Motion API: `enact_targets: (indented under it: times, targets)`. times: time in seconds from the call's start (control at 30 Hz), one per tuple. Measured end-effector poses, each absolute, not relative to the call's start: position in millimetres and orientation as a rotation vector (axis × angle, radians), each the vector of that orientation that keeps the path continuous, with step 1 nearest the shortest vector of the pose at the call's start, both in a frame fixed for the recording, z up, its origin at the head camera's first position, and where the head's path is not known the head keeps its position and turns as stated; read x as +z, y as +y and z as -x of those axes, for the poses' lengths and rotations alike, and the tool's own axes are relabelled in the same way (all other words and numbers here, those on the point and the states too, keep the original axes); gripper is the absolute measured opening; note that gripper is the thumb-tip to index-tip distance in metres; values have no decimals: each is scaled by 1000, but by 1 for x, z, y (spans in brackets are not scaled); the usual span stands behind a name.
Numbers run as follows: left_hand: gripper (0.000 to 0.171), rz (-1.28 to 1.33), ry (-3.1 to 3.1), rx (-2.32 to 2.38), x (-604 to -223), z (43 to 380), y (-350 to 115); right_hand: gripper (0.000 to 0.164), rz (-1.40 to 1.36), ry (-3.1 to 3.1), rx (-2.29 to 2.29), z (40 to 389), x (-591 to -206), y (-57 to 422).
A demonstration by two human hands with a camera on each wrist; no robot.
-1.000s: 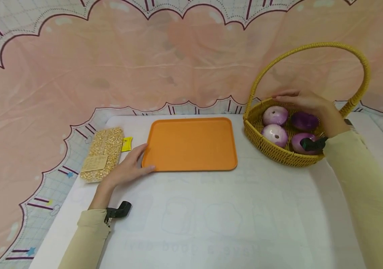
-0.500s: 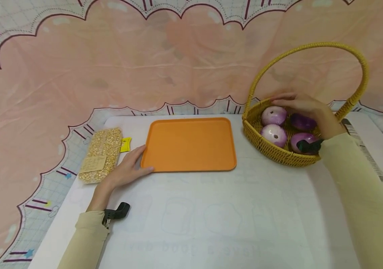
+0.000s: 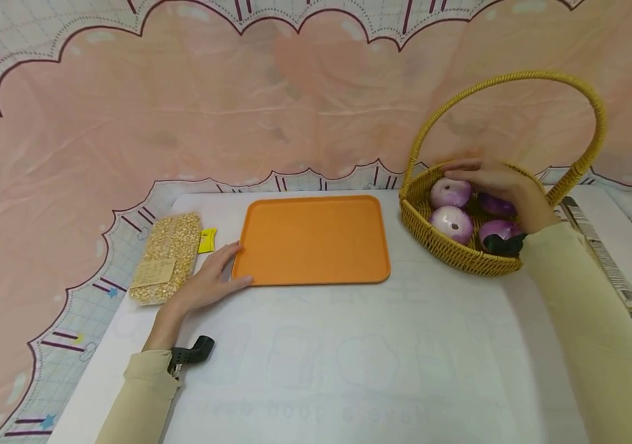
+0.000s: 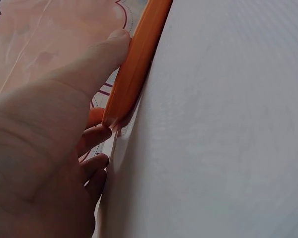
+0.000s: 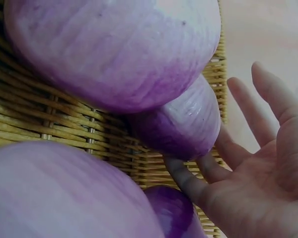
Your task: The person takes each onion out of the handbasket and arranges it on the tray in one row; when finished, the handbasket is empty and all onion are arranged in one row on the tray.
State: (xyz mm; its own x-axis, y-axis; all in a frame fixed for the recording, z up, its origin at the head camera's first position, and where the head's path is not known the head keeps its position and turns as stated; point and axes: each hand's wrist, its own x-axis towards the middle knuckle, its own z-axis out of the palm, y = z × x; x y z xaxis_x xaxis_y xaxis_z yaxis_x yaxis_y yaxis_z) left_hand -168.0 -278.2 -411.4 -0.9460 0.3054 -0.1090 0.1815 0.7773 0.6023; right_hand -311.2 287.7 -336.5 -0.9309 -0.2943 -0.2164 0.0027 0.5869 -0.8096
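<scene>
My left hand (image 3: 210,280) rests at the left end of an orange tray (image 3: 316,240). Its thumb and fingertips touch the front left corner; in the left wrist view the thumb lies along the tray's rim (image 4: 141,54). Over the back of a yellow wicker basket (image 3: 460,258), my right hand (image 3: 496,182) reaches with spread fingers. Several purple onions (image 3: 452,224) lie in the basket. In the right wrist view the fingers of that hand (image 5: 248,183) are beside and partly behind one onion (image 5: 188,119), with their palm uncovered.
Left of the tray lies a clear bag of corn kernels (image 3: 168,253), with a small yellow packet (image 3: 207,240) beside it. The basket's tall handle (image 3: 537,75) arches above the right hand. A long dark-printed package (image 3: 615,277) lies along the right side, partly behind the sleeve.
My right hand has moved slightly down and left, lower over the onions. More of the long package shows beside the right sleeve. My left hand stays at the tray corner.
</scene>
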Motion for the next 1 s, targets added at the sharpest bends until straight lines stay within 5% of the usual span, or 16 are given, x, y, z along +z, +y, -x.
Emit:
enact_targets:
  times: [1.0]
  targets:
    - [83, -382, 2760, 932, -412, 165, -277, 66, 219, 2258, -1243, 312, -348, 293]
